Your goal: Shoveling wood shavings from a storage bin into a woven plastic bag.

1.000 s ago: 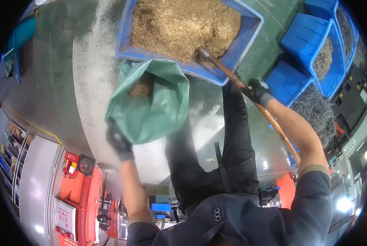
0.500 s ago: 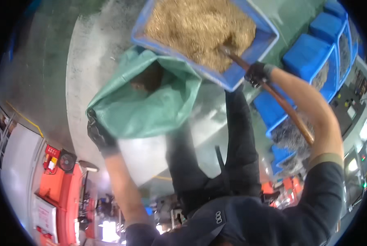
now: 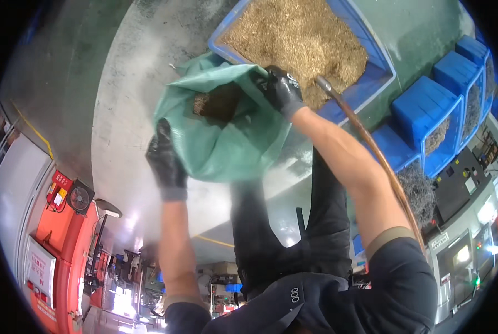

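A green woven sack stands in front of me with its mouth open, some golden metal shavings visible inside. My left hand, in a black glove, is closed on the sack's left rim. On the right rim, near the bin, my gloved right hand grips the sack's edge. Beyond it sits a blue bin heaped with golden metal shavings. A long wooden-handled tool leans out of the bin past my right forearm; its head is mostly buried, so its kind stays hidden.
Several blue bins holding grey shavings line the right side. A machine stands at the lower right. Red equipment with a round fan is at the lower left, beside a white cabinet.
My right hand has let go of the wooden handle and taken the sack's right rim. The tool now rests in the bin. In the picture, sack and bin sit further right.
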A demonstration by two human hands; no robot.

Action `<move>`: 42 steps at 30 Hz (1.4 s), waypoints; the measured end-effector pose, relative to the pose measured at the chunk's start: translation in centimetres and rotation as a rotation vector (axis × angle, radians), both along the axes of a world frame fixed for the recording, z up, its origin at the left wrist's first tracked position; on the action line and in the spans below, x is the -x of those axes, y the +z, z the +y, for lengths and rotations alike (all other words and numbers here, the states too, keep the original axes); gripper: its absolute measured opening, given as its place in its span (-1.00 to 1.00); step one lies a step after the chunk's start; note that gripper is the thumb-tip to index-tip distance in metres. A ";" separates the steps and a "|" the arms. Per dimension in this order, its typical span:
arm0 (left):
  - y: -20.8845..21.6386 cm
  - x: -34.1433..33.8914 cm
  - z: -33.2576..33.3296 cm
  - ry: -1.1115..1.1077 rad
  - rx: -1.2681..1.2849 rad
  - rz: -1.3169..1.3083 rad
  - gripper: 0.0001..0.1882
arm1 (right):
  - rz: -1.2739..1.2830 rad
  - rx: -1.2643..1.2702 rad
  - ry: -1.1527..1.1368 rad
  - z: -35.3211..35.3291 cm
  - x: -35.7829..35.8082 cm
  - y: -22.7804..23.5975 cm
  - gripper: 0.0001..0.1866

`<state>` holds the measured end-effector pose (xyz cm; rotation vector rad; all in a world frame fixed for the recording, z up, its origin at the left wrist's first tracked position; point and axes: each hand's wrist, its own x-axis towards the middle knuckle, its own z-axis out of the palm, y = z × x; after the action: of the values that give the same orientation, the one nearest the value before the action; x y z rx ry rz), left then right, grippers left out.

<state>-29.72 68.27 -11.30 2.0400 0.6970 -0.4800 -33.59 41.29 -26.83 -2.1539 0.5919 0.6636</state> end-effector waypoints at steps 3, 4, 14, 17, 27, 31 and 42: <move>1.2 2.6 -1.4 0.187 0.194 0.136 -0.63 | -0.004 -0.121 -0.223 -1.0 0.1 0.2 -0.62; 1.8 4.4 -2.2 0.242 0.306 0.046 -0.63 | 0.028 -0.175 -0.104 -1.8 1.0 1.0 -0.61; 4.8 2.2 -1.3 -0.227 -0.067 -0.151 -0.60 | -0.596 0.365 0.805 -10.1 -0.3 5.6 -0.62; 2.0 -0.5 -2.1 -0.039 0.126 0.020 -0.60 | -0.313 0.328 0.803 -10.4 -2.0 2.2 -0.66; 2.2 2.1 -3.3 -0.317 0.008 -0.176 -0.55 | -0.849 0.121 0.435 -8.2 2.4 12.2 -0.71; 1.9 2.7 -4.9 -0.237 0.059 -0.134 -0.62 | -0.590 -0.306 0.641 -2.5 0.1 12.1 -0.73; -2.6 0.0 -8.8 -0.602 0.022 -0.272 -0.68 | -0.205 0.236 0.914 -9.5 10.5 2.4 -0.27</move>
<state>-29.69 59.48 -13.90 2.2234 -0.0988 -0.5268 -44.14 31.84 -24.38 -2.6417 -0.5021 0.8417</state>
